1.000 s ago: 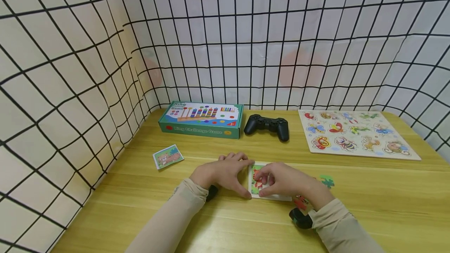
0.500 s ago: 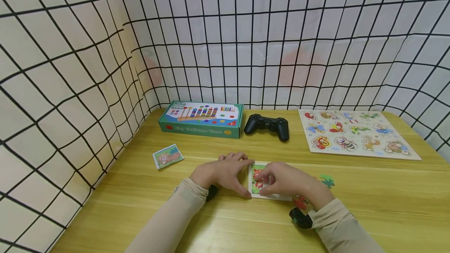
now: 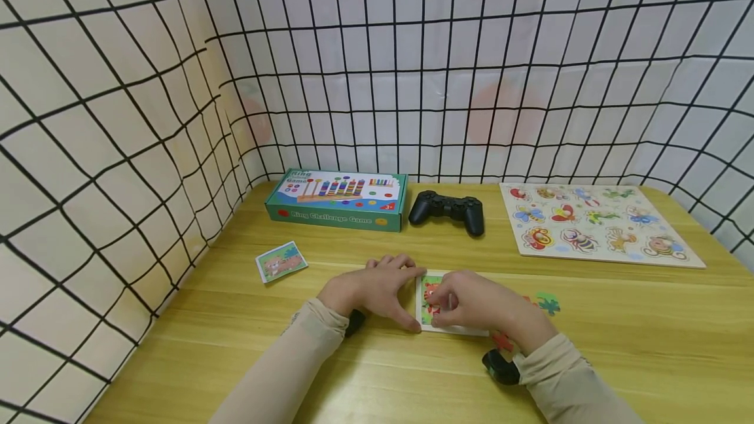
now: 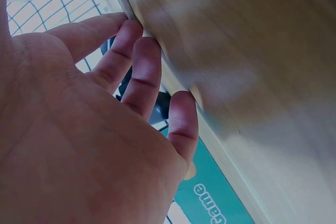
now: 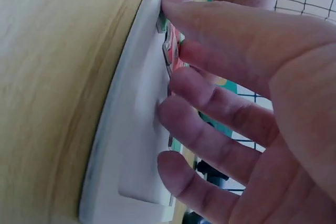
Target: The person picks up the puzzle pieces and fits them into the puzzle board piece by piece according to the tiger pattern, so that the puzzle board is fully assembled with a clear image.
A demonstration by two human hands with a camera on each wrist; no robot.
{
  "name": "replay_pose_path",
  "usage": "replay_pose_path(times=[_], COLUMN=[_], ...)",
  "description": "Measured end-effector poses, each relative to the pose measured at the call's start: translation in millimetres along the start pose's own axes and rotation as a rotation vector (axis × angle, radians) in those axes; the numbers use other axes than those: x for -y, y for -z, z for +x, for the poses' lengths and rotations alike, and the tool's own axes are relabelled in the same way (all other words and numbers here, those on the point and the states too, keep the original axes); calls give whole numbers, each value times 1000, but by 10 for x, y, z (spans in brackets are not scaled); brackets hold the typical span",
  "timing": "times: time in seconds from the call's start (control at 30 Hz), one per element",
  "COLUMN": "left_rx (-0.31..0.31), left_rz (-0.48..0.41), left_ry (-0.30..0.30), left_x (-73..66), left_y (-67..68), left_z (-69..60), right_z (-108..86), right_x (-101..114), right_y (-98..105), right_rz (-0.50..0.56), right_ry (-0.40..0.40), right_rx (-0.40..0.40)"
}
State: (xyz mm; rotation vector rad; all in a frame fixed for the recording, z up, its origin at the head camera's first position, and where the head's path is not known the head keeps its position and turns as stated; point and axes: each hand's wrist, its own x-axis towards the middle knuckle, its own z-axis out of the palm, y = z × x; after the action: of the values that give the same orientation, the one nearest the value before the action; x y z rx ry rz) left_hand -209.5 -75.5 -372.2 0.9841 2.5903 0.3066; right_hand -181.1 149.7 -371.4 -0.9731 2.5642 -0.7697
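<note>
A white puzzle tray [image 3: 468, 330] lies on the wooden table, its left part filled with red and green picture pieces [image 3: 432, 288]. My left hand [image 3: 385, 290] spreads along the tray's left edge, thumb and index finger at its corners. Over the tray, my right hand [image 3: 480, 309] touches the pieces with thumb and index finger, their tips apart. In the right wrist view, the thumb rests on a green piece [image 5: 161, 23] and the index finger meets a red piece [image 5: 170, 48]. A bare recess [image 5: 144, 156] shows under the other fingers.
Loose puzzle pieces, green [image 3: 548, 303] and red [image 3: 502, 341], lie right of the tray, partly behind the right hand. A picture card [image 3: 281, 262] is at left. Behind stand a game box [image 3: 336, 201], a black game controller [image 3: 448, 209] and an animal puzzle board [image 3: 603, 224].
My right hand has shifted slightly to the left over the tray, its fingertips making small movements on the pieces. My left hand has stayed in place.
</note>
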Motion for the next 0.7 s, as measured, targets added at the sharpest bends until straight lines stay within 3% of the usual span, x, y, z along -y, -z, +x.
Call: replay_pose_path(times=[0.33,0.7], left_rx=[3,-7], left_rz=[3,13], left_ry=[8,-4], left_x=[-7,8], left_y=[-1,-10], left_z=[2,0], right_z=[-13,-14], right_x=[46,41], right_y=[26,23], right_rz=[-57,-97], right_ry=[-84,-41], right_rx=[14,15])
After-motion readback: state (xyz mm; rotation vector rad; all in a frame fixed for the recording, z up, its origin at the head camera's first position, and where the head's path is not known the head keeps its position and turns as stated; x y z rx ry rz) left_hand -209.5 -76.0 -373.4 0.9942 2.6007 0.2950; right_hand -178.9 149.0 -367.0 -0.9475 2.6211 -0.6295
